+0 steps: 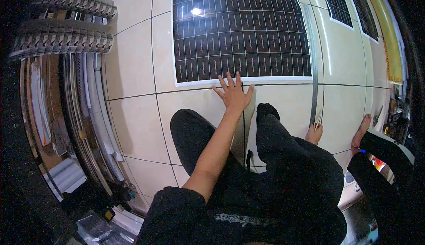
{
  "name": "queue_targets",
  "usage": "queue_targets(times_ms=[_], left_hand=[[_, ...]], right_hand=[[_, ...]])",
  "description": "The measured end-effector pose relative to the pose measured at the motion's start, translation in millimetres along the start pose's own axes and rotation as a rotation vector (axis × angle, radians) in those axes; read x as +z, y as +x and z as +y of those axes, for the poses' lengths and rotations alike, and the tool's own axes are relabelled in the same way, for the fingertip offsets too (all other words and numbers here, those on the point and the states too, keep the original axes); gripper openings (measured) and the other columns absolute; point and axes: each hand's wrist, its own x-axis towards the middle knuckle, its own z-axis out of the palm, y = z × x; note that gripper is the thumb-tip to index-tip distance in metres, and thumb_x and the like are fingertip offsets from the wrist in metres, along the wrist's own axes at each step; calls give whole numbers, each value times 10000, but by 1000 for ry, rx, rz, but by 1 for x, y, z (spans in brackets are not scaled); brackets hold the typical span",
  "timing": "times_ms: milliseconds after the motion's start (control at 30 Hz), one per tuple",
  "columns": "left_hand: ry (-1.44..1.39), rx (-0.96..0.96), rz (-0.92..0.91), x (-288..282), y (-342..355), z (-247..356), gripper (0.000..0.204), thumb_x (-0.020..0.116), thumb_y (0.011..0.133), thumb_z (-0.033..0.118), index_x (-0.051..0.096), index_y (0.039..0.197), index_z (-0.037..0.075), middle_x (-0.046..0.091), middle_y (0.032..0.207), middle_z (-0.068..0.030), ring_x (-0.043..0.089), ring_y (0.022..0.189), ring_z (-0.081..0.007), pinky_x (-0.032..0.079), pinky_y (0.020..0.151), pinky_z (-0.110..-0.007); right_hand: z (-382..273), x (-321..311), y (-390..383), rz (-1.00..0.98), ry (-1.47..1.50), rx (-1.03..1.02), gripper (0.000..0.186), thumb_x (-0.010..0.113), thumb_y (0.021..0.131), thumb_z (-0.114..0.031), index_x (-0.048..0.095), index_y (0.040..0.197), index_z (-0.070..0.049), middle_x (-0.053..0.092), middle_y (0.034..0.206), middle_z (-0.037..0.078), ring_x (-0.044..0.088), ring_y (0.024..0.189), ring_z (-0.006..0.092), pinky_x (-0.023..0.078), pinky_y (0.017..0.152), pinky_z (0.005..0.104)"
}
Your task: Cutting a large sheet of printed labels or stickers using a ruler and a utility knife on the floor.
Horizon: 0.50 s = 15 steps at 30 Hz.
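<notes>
My left hand (232,95) lies with fingers spread, fingertips on the near edge of a large dark printed sheet (241,32). The sheet has a white border and a grid of pale lines, and it lies on the tiled floor. Along its right side runs a long straight ruler (314,68), whose near end reaches toward my right hand (314,134). That hand is closed round a slim, pale, pointed tool (318,121) beside the ruler's end; its exact kind is too small to tell. My right forearm is hidden behind my bent knee.
More dark printed sheets (336,1) lie at the far right, near a yellow strip (389,37). Another person's bare foot (363,128) and dark-clad legs are at the right. Rolls and long tubes (95,99) stand at the left, below two ribbed cable chains (66,39).
</notes>
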Motion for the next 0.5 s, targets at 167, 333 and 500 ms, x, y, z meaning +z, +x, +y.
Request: queue_targets(times_ms=[167, 333, 500], left_hand=[[16, -150, 97, -22, 10, -37, 888, 393, 894, 727, 215, 1573, 184, 138, 1633, -152, 4, 1496, -437, -16, 1116, -715], [-37, -243, -98, -27, 11, -49, 971, 411, 841, 790, 169, 1583, 211, 80, 1646, -138, -9, 1494, -444, 30, 1129, -703], [-17, -230, -150, -48, 18, -54, 962, 400, 841, 797, 224, 1572, 196, 127, 1639, -133, 48, 1488, -455, 42, 1131, -699]], right_hand=[[3, 2, -2, -13, 13, -7, 340, 628, 896, -210, 539, 1131, 20, 545, 1101, 203, 565, 1020, 368, 446, 907, 440], [5, 1, -3, -6, -17, -42, 327, 611, 902, -196, 537, 1138, 18, 545, 1088, 204, 558, 1020, 374, 442, 914, 447], [7, 3, -3, -5, 27, -34, 336, 607, 903, -186, 533, 1163, 13, 544, 1086, 203, 557, 1018, 377, 443, 912, 450]])
